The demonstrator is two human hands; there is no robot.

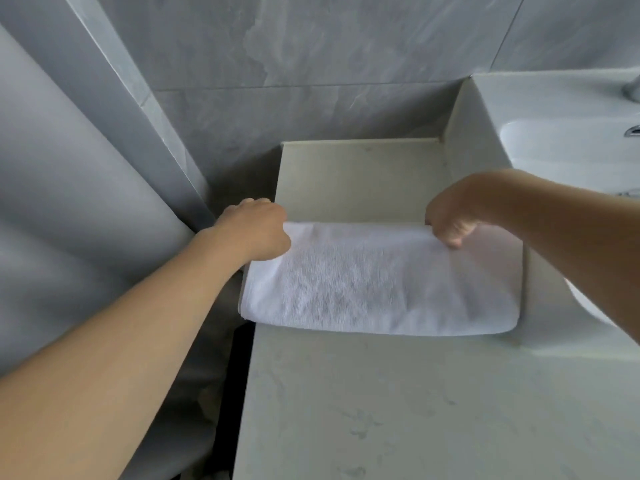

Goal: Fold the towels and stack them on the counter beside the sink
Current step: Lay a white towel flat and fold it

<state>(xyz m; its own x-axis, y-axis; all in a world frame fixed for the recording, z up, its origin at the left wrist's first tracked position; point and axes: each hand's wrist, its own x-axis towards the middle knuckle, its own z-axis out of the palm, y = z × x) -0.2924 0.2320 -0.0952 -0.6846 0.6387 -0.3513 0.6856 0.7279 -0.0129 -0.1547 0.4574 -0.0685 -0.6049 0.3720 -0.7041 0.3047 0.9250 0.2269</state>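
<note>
A white towel lies across the pale bench, folded into a long strip that runs left to right. Its left end hangs slightly past the bench's left edge, and its right end stops near the raised wall of the sink. No label, tag or writing can be read on the towel or anywhere else in view.

The left hand grips the towel's far left corner, fingers curled over the edge with the knuckles up. The right hand pinches the far right corner, its fingers bunched tight round the cloth and pointing down. The far edge between the two hands seems lifted a little off the bench, though the blur makes this hard to judge.

Part of a metal tap shows at the right edge above the basin. Grey tiles cover the wall behind the bench.
</note>
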